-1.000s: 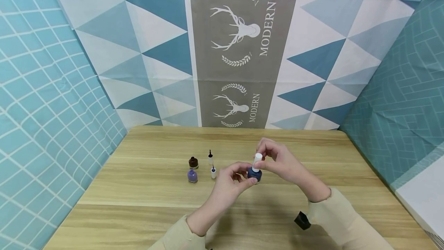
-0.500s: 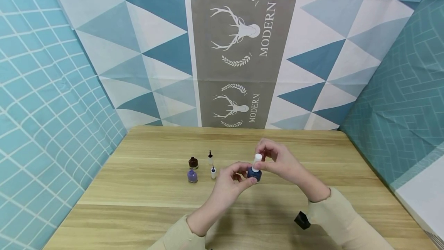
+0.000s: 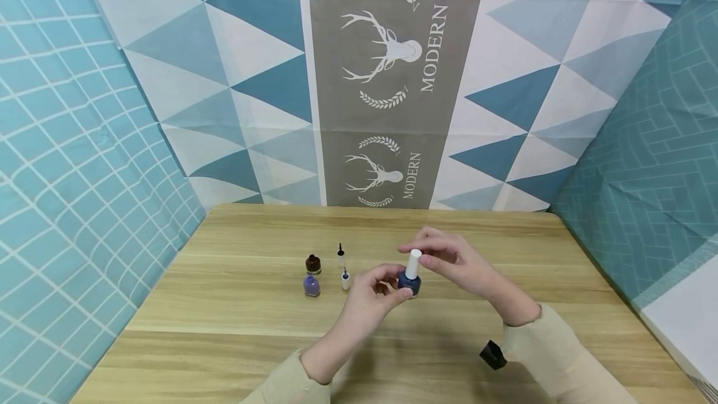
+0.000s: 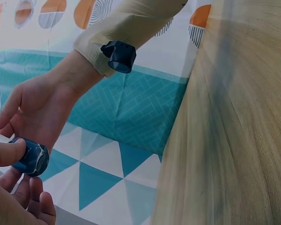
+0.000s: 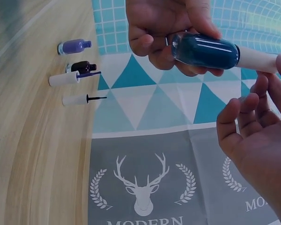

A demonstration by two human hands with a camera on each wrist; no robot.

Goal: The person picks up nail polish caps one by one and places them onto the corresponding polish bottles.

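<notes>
My left hand (image 3: pixel 373 292) grips a dark blue nail polish bottle (image 3: pixel 409 283) above the table, thumb on the near side and fingers behind. The bottle stands nearly upright, its white cap (image 3: pixel 414 264) seated on the neck. At the cap, my right hand (image 3: pixel 462 264) holds thumb and index finger lightly on either side; the index finger reaches out straight past it. In the right wrist view, the bottle (image 5: pixel 206 50) shows between the left fingers, the right fingertips at its cap (image 5: pixel 256 60). The left wrist view shows mainly the bottle's base (image 4: pixel 35 158).
On the wooden table (image 3: pixel 235 310), left of my hands, stand an uncapped dark brown polish bottle (image 3: pixel 313 264) and an uncapped purple one (image 3: pixel 311 286). Two white brush caps (image 3: pixel 341 258) stand beside them, brushes upward. Patterned cloth walls (image 3: pixel 269 80) enclose the table's back and sides.
My right fingers have loosened on the cap, and the index finger has straightened out to the left. The bottle has shifted slightly left; the left hand keeps its grip.
</notes>
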